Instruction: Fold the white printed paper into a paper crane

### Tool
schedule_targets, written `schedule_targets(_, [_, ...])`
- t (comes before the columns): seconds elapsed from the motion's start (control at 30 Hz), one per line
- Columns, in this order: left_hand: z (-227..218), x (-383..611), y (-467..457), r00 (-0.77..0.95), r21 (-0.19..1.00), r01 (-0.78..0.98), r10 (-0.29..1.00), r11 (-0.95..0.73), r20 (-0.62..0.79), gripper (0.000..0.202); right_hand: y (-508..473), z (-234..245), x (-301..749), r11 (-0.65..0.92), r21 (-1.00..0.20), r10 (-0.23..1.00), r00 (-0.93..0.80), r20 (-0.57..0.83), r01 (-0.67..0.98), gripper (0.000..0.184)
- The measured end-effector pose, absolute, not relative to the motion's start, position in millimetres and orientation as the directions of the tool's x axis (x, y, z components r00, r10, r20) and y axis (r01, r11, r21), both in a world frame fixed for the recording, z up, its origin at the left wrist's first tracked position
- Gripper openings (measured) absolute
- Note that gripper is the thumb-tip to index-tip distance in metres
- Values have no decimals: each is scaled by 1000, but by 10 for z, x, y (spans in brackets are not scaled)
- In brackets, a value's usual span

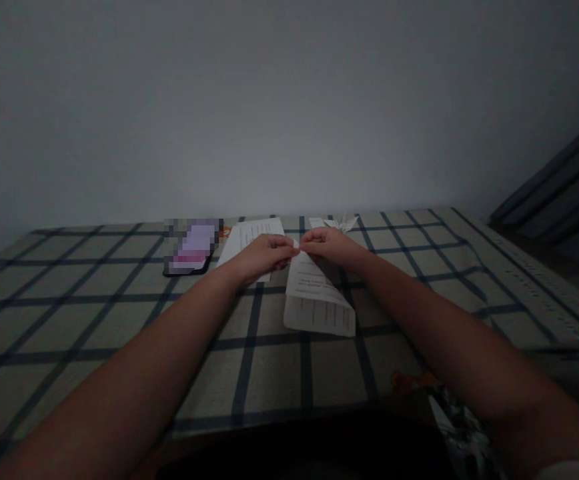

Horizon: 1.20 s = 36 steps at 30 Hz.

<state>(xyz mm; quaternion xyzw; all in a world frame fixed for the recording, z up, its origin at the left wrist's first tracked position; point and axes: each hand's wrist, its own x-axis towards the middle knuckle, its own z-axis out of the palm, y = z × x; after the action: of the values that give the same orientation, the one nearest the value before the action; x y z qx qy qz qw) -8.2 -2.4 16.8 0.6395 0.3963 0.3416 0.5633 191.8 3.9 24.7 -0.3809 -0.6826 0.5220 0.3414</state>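
A printed sheet of paper (314, 283), partly folded over on itself, lies with its near end toward me on the checked cloth. My left hand (268, 255) pinches the far tip of this sheet from the left. From the right, my right hand (327, 243) pinches the same tip, the fingertips of both hands almost touching. Another printed sheet (249, 233) lies flat beyond my left hand and is partly covered by it. Behind my right hand sits a folded paper piece (342, 223) with pointed tips, its lower part hidden.
A phone (194, 247) with a lit, pixelated screen rests to the left of the papers. The checked cloth (119, 320) covers the surface up to the grey wall (289, 107). Dark striped fabric (564, 180) hangs at the far right.
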Motion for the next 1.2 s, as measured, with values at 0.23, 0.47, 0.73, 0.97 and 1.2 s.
schedule_targets(0.23, [201,-72,-45,444,991,110,896,-78,21,24,71,226,1902,155,-985,912,-394,113,77,14])
schedule_targets(0.47, [147,-108,-20,436,962,222,899,-158,47,26,55,228,1888,137,-987,903,-420,89,86,14])
schedule_targets(0.73, [181,-93,-78,475,957,262,880,-124,-16,26,90,238,1914,225,-974,938,-274,214,11,18])
schedule_targets(0.97, [231,-45,-109,363,987,153,932,-56,-3,16,164,201,1917,209,-977,966,-149,213,-40,22])
schedule_targets(1.2, [213,-32,-112,380,987,147,925,-71,10,20,136,205,1914,238,-971,956,-172,240,-31,22])
